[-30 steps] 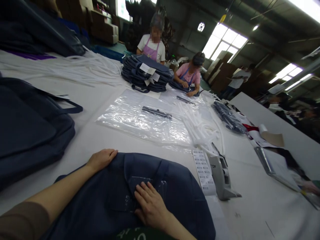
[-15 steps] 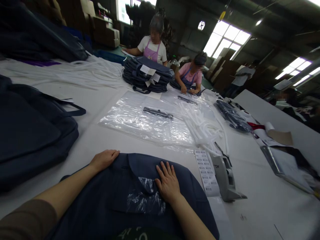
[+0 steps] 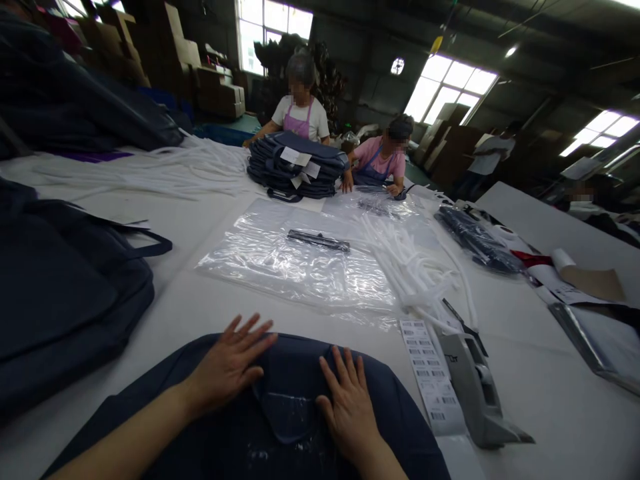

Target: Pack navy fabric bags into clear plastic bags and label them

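Note:
A dark navy fabric bag [image 3: 390, 413] lies flat on the white table in front of me, its lower part cut off by the bottom of the view. My left hand [image 3: 227, 370] is open with fingers spread over the bag's upper left part. My right hand [image 3: 347, 407] rests flat on the upper right part, its fingers stretched out. Between the two hands sits a rounded flap [image 3: 290, 417] with a patch of shiny clear plastic on and below it.
Clear plastic bags [image 3: 260, 260] lie beyond, with a dark strip [image 3: 320, 240] on top. At right are a grey tape dispenser [image 3: 473, 387], a barcode label sheet [image 3: 430, 373] and white cords [image 3: 410, 260]. More navy bags [image 3: 65, 287] lie left; a stack [image 3: 297, 167] stands near two people.
My left hand has moved from the bag's top edge inward to the right and spread its fingers. My right hand stays flat on the bag. The far right person's hands have moved apart.

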A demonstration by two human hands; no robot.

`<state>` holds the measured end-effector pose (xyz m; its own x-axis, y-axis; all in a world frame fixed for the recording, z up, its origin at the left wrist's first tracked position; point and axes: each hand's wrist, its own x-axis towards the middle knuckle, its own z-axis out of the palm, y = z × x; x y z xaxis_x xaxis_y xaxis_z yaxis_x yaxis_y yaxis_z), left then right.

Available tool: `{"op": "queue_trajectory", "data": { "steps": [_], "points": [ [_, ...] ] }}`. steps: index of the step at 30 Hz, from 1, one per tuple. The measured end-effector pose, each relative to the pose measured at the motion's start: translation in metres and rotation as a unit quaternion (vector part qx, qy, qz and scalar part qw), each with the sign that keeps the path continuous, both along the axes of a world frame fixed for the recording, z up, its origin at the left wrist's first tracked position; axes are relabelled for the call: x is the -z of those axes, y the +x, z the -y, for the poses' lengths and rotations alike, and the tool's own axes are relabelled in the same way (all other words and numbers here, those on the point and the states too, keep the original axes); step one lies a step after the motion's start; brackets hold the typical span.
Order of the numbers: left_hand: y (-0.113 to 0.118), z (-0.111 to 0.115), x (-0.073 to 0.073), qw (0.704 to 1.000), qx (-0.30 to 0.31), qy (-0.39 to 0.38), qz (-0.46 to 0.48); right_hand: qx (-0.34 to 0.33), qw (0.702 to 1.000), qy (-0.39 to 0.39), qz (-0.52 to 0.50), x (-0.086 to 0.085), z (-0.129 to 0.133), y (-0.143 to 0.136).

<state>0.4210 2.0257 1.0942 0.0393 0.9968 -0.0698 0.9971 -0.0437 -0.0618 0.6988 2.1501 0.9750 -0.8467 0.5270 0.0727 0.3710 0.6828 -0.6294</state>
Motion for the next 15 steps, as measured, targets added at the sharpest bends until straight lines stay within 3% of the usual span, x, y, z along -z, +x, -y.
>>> {"op": "queue_trajectory", "data": {
  "steps": [2, 5, 9, 12, 15],
  "points": [
    [0.011, 0.007, 0.014, 0.994, 0.057, -0.096, 0.001, -0.030, 0.998, -0.049, 0.027, 0.013, 0.006, -0.005],
    [0.016, 0.020, 0.029, 0.987, 0.039, -0.156, 0.021, -0.048, 0.994, -0.088, 0.033, 0.024, 0.013, -0.004],
    [0.002, 0.014, 0.018, 0.992, 0.001, -0.100, 0.073, -0.027, 0.994, -0.099, -0.031, 0.018, -0.009, 0.008],
    [-0.035, -0.034, 0.001, 0.981, -0.098, -0.016, 0.165, 0.080, 0.985, -0.115, -0.101, 0.017, -0.068, -0.003],
    [-0.092, -0.114, -0.002, 0.957, -0.218, -0.026, 0.189, 0.122, 0.972, -0.158, -0.124, 0.030, -0.146, -0.044]
  ]
}}
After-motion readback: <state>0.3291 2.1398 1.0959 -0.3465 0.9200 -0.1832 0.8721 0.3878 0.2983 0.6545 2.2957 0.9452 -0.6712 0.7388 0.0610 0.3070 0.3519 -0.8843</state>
